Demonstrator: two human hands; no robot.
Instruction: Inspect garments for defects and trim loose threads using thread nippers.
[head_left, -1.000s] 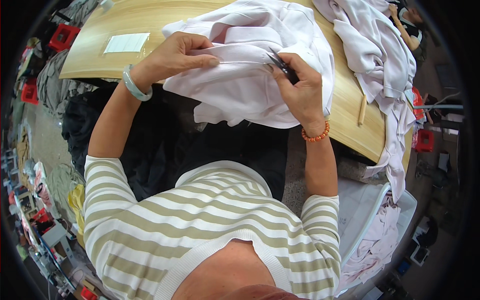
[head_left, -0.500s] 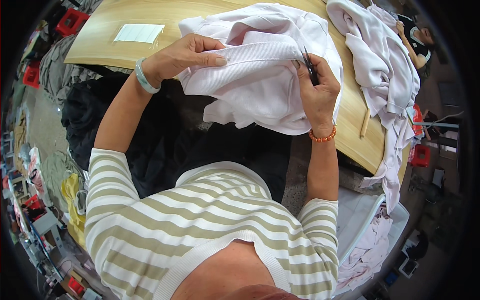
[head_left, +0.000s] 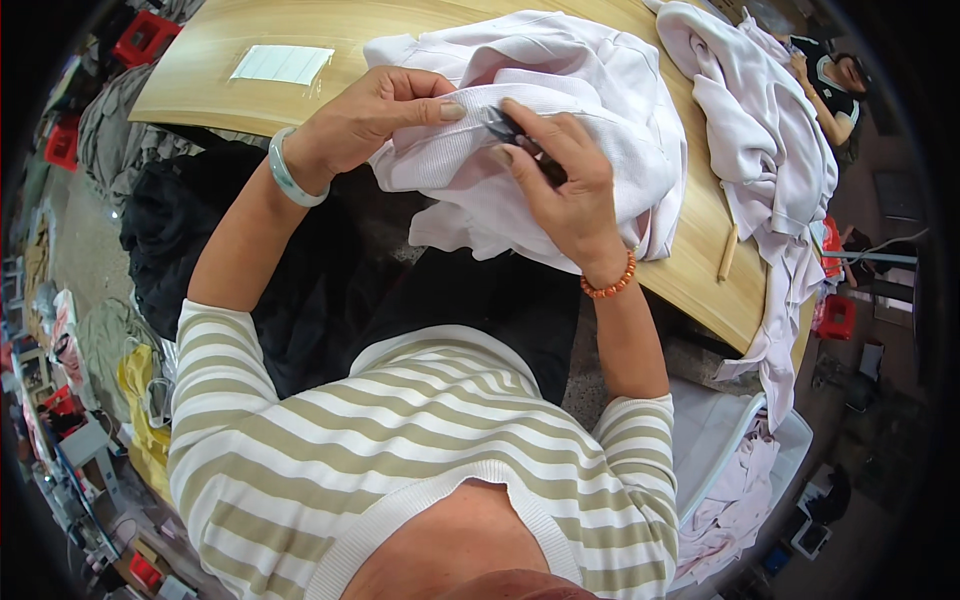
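A pale pinkish-white knit garment (head_left: pixel 625 150) lies bunched at the table's near edge, part of it hanging over. My left hand (head_left: pixel 375 115) is closed on its ribbed band, thumb on top and fingers underneath. In my right hand (head_left: pixel 570 185) is a pair of dark thread snips (head_left: pixel 505 127), gripped between thumb and fingers. Their tip points toward the ribbed band, close to my left thumb. Whether the blades touch the fabric I cannot tell.
The wooden table (head_left: pixel 200 85) bears a white paper strip (head_left: pixel 283 64), more pale garments (head_left: pixel 755 130) and a short tan stick (head_left: pixel 728 252). A pale bin (head_left: pixel 690 420) with fabric stands at my lower right. Dark cloth (head_left: pixel 180 230) lies left. Another person (head_left: pixel 832 100) is at far right.
My right hand has moved left with the snips, from the band's right end to near my left thumb. My left hand keeps its hold and has shifted slightly.
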